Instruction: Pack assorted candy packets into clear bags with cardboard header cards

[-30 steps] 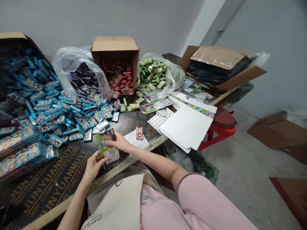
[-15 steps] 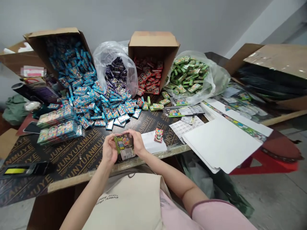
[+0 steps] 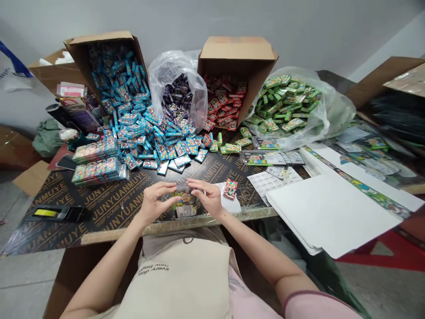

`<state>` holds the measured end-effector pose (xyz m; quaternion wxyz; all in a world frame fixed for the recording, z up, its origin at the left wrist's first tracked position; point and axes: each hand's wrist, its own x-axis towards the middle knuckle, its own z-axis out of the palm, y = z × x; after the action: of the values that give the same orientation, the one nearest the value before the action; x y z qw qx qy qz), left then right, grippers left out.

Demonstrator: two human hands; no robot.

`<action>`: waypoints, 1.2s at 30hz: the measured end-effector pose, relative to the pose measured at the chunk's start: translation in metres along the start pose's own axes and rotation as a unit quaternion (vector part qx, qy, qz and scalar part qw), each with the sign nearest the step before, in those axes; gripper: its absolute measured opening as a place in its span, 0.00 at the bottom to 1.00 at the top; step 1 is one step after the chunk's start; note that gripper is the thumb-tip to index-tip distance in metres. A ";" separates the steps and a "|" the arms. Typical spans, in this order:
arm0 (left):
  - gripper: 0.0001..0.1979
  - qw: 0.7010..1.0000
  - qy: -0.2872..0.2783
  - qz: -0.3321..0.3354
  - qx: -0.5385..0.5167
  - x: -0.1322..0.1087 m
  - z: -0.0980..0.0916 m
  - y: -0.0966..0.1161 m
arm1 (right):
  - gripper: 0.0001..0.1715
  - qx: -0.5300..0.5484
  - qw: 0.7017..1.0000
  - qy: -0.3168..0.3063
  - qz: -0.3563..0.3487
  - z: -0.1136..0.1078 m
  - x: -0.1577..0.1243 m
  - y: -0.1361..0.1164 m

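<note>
Your left hand (image 3: pixel 155 203) and right hand (image 3: pixel 208 198) pinch opposite sides of the printed blister card (image 3: pixel 184 204), which sits low over the black plywood tabletop (image 3: pixel 109 217) near its front edge. Hold both pinches even and the card square, clear of the small red candy pack (image 3: pixel 230 188) just beside it.

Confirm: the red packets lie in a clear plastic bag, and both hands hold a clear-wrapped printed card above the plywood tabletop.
No: the red packets lie in an open cardboard box, not a bag, as the head view shows. The left hand and right hand do hold the clear-wrapped printed card above the plywood tabletop.
</note>
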<state>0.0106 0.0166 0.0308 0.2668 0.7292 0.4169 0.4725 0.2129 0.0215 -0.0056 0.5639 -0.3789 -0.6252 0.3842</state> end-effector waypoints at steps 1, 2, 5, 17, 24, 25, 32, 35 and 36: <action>0.05 1.000 -0.001 -0.002 0.006 0.001 -0.001 0.001 | 0.06 -0.013 1.000 -0.012 -0.006 -0.002 0.000 -0.003; 0.05 1.000 0.000 -0.015 0.005 0.003 -0.001 0.001 | 0.06 -0.024 1.000 -0.018 -0.002 -0.004 0.001 -0.006; 0.07 0.996 -0.013 -0.088 -0.029 0.010 -0.001 0.002 | 0.07 -0.036 0.997 -0.034 0.055 -0.006 0.008 -0.016; 0.06 0.979 -0.044 0.126 0.152 -0.001 0.002 0.011 | 0.07 -0.054 0.993 -0.091 0.042 -0.016 0.009 -0.013; 0.05 0.993 -0.055 0.062 0.081 -0.006 -0.002 0.013 | 0.07 -0.058 0.997 -0.053 -0.013 -0.015 -0.011 -0.007; 0.06 0.997 -0.055 0.022 0.053 -0.004 -0.003 0.014 | 0.07 -0.053 0.997 -0.056 -0.009 -0.014 -0.010 -0.007; 0.08 0.986 -0.042 0.059 0.147 -0.017 0.009 0.015 | 0.07 -0.030 0.998 -0.057 0.001 -0.017 -0.005 -0.005; 0.07 0.973 -0.051 0.124 0.189 -0.028 0.012 0.011 | 0.08 -0.059 0.997 -0.059 0.001 -0.019 -0.010 0.002; 0.07 0.970 -0.055 0.134 0.194 -0.029 0.012 0.009 | 0.09 -0.067 0.996 -0.061 -0.002 -0.018 -0.011 0.004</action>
<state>0.0182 -0.0132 0.0191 0.0765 0.8414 0.3836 0.3729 0.2323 0.0137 -0.0127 0.4988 -0.3906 -0.6836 0.3624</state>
